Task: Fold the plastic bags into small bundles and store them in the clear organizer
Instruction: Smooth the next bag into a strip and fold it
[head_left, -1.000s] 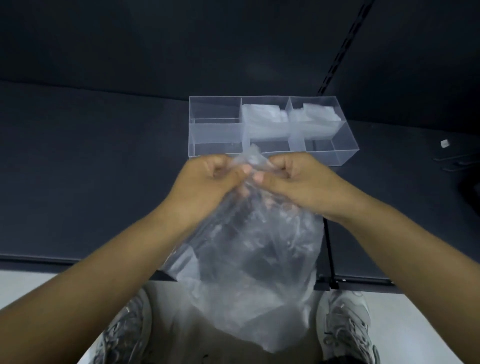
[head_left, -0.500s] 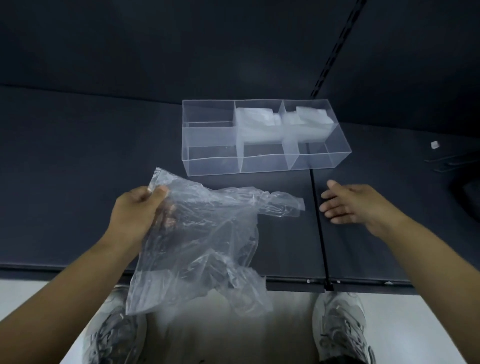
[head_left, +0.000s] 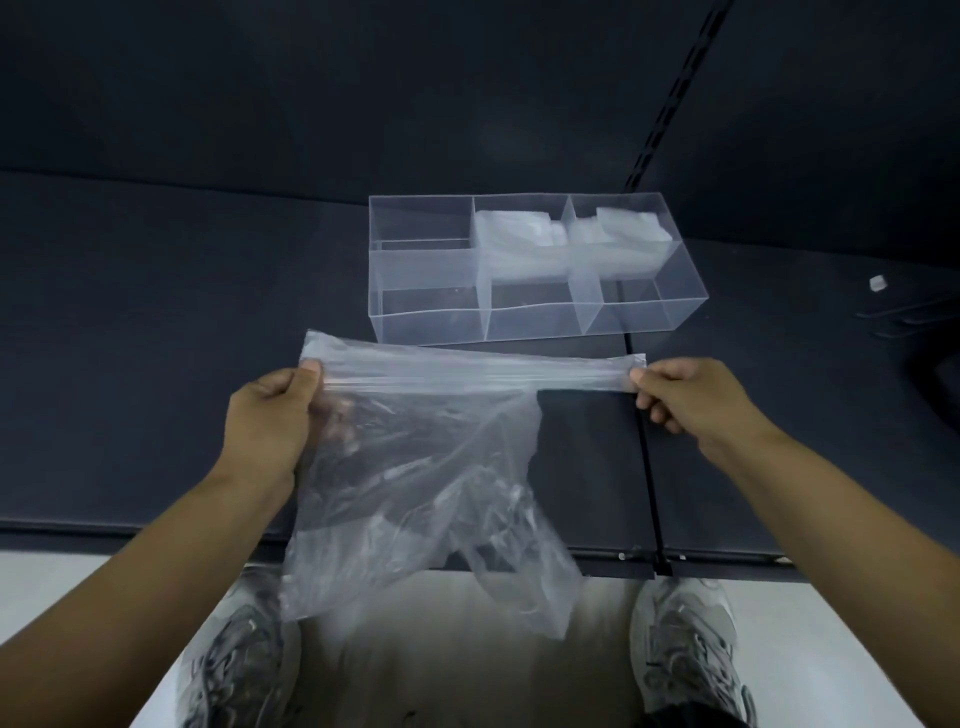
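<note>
Over the near edge of the dark matte table (head_left: 156, 338), clear crinkled plastic bag (head_left: 415, 467) stretched out by its top strip, lower part hanging slack and creased past the table edge toward grey sneakers (head_left: 234, 665). Left hand (head_left: 270, 415) pinching the strip's left end between thumb and curled fingers. Right hand (head_left: 685, 400) pinching the right end likewise, fingers curled under. Just beyond the bag and apart from it, clear rectangular plastic organizer (head_left: 426, 270) sitting on the table. White folded bundles (head_left: 514, 244) in its middle and right sections, none showing in the left one.

Probable step: spreading the bag flat ahead of the first fold. To do it well:

- Keep both pinches firm and the top strip taut and level.
- Lower the bag onto the table instead of folding in the air, for a flat landing of the hanging part.
- Mind the lower right side, drawn in toward the middle and bunched. Shake or smooth it out first, since trapped creases and air would likely mean a fat bundle.
- Press air out toward the open end with a flat palm.
- Fold in even strips, matched by eye to the width of a section.
- Expect slippery, springy film, and pin each fold down before starting the next.
- Avoid nudging the organizer, probably light, while laying the bag down.
</note>
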